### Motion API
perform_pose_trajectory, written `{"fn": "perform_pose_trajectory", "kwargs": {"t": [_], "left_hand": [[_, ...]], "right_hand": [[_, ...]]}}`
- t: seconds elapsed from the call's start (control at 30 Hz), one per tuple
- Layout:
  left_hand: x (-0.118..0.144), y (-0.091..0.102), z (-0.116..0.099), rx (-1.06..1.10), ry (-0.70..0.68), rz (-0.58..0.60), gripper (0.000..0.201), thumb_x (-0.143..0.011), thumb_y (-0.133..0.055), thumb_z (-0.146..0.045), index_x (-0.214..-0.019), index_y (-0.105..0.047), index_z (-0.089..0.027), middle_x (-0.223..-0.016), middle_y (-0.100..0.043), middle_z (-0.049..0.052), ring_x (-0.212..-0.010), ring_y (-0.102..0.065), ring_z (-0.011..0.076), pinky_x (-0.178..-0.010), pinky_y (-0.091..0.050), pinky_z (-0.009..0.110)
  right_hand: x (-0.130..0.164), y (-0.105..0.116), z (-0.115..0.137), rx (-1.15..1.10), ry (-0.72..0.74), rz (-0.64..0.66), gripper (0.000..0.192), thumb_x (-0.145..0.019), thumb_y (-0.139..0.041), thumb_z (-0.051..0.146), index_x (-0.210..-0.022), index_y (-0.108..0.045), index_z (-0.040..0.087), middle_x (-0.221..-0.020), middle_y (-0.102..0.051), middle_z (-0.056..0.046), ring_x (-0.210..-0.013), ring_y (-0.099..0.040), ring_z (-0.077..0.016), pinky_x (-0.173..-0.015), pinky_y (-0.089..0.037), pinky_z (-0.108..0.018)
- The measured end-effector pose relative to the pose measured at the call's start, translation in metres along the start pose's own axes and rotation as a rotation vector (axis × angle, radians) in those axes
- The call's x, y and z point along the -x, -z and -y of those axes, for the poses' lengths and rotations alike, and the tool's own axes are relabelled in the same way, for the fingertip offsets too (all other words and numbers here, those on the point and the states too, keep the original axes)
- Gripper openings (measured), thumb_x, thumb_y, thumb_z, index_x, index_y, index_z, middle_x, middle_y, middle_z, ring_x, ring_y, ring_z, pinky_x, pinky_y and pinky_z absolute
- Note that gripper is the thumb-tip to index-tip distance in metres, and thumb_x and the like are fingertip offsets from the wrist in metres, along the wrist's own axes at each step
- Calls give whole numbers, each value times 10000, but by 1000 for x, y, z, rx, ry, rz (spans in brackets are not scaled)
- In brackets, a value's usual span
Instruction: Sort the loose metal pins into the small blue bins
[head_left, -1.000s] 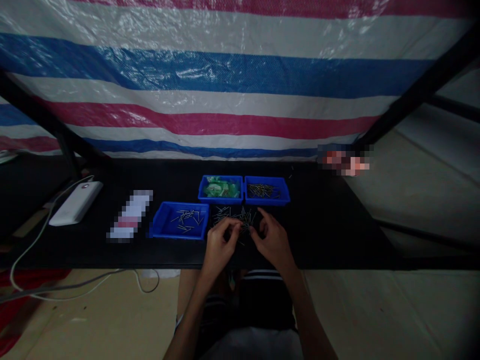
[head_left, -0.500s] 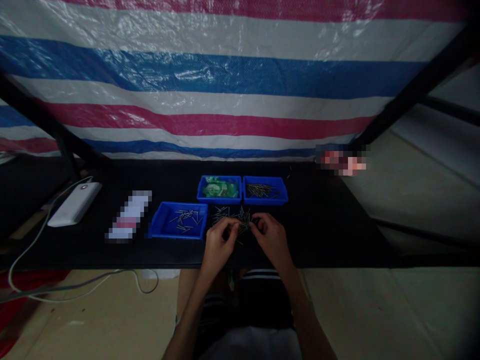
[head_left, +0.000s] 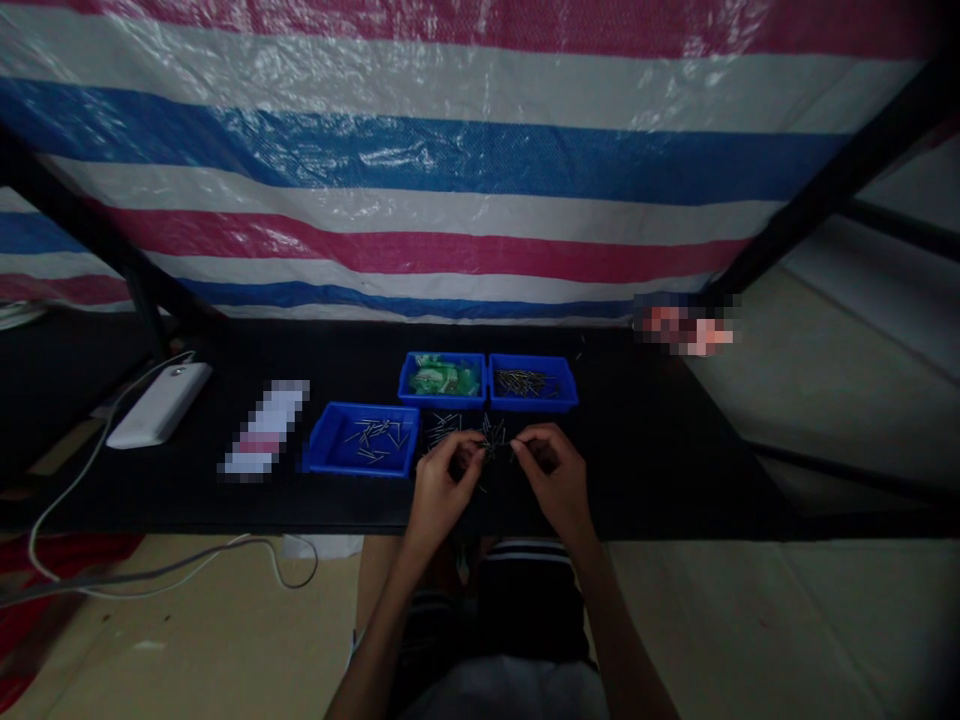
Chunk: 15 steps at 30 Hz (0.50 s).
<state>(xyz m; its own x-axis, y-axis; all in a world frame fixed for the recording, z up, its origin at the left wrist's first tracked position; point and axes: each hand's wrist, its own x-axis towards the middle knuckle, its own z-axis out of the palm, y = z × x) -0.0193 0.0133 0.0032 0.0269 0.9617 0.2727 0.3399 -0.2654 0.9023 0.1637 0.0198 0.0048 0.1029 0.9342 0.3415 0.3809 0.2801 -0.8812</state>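
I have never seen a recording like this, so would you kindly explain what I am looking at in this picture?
There is no machine: a camera worn on a person's head looks down at their own two bare hands. The left hand and right hand pinch at a loose heap of small metal pins on a black table; what each finger grips is too small to tell. Around it stand three blue trays: two hold pins, one green pieces. At the left lies a white power bank.

Both forearms reach forward from the bottom of the view and draw toward each other. The left hand (head_left: 441, 487) has its fingers curled, thumb and forefinger pinched together. The right hand (head_left: 553, 478) mirrors it close beside, fingertips likewise pinched, knuckles up.
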Motion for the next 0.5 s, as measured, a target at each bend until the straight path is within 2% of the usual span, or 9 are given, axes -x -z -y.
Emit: {"fn": "perform_pose_trajectory", "kwargs": {"t": [0.1,0.27,0.5], "left_hand": [[0,0,-1,-18,-25,29,213,-943,-652,-196,-1144,-716,-224,-874,-736,13,-763,-681,153,-720,-525,248],[-1,1,1,-40,-64,53,176,-951,-620,-176,-993,-785,-223,-905,-771,47,-824,-720,191,-758,-553,289],[0,1,3,-9,-56,73,256,-991,-594,-215,-1158,-786,-242,-1082,-803,68,-981,-759,230,-871,-590,336]], "right_hand": [[4,-6,11,-52,77,43,59,-953,-668,279,-938,-668,222,-958,-696,-31,-769,-645,-150,-642,-503,-266],[9,-22,19,-50,210,112,45,-973,-650,258,-953,-678,228,-950,-709,-38,-712,-633,-138,-613,-513,-274],[10,-25,18,-9,246,42,55,-981,-641,255,-969,-689,230,-930,-721,-43,-659,-617,-132,-589,-520,-282]]}}
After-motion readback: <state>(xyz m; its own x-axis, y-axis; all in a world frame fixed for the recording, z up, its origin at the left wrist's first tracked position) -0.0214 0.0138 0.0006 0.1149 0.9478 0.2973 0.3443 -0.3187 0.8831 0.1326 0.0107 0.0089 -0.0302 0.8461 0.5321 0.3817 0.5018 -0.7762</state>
